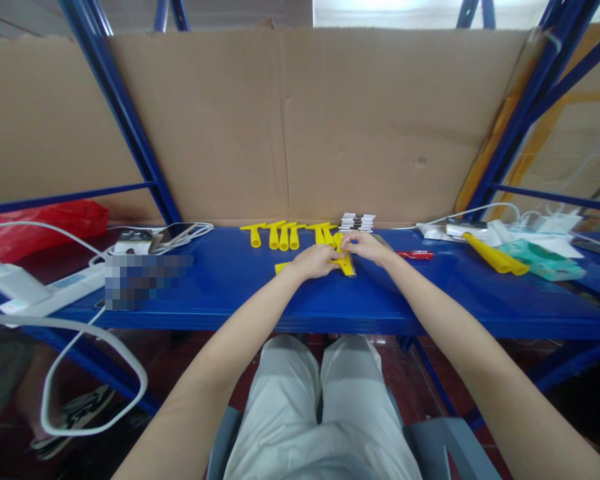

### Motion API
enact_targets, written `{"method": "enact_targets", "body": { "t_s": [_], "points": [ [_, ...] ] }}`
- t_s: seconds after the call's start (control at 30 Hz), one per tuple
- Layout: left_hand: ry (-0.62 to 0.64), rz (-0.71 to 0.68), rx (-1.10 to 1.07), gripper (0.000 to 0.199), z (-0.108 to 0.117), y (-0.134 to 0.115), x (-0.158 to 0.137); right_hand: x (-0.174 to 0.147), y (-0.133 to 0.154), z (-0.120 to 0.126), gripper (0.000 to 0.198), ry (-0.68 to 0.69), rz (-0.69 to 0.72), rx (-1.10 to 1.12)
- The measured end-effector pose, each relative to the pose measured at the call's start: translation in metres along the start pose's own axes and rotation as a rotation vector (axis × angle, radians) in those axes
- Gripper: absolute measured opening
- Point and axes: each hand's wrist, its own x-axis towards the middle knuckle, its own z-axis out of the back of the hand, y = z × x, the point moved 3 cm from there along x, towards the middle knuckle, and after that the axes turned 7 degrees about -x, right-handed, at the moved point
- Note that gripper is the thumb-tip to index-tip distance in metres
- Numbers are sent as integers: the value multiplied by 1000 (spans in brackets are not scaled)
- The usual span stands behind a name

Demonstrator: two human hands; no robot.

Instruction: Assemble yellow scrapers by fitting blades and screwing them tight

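A yellow T-shaped scraper (347,267) lies under my fingers on the blue bench, a thin metallic strip along its edge. My left hand (316,261) is closed around its handle, which pokes out at the left of the palm. Close above the scraper's head, my right hand (364,246) has thumb and fingers pinched together; whatever is between them is too small to make out. Behind my hands stand several more yellow scrapers (284,237) in a row. Small white packets with dark bands (357,223) are stacked just past my right fingers. A red screwdriver (416,255) rests right of that hand.
A tall cardboard sheet (330,120) backs the blue bench (220,287) between blue uprights. White cables and a power strip (55,293) occupy the left, beside a red bag (50,227). At right lie two yellow scrapers (495,257) and a green plastic packet (545,260).
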Motion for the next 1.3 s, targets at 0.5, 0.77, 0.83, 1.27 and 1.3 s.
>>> {"method": "enact_targets", "body": {
  "t_s": [0.5,0.77,0.83,1.27,1.3],
  "points": [
    [-2,4,17,32,1,0,0,0,1,-2,6,-20,-56,-14],
    [12,8,21,35,1,-1,0,0,0,-2,5,-20,-84,19],
    [8,5,25,35,1,0,0,-1,0,-2,5,-24,-117,25],
    [-20,56,88,35,-2,-1,-1,-2,8,-13,9,-122,-231,-13],
    [-20,65,96,35,-2,-2,-1,-2,9,-14,9,-136,-244,-27]
  ]
}}
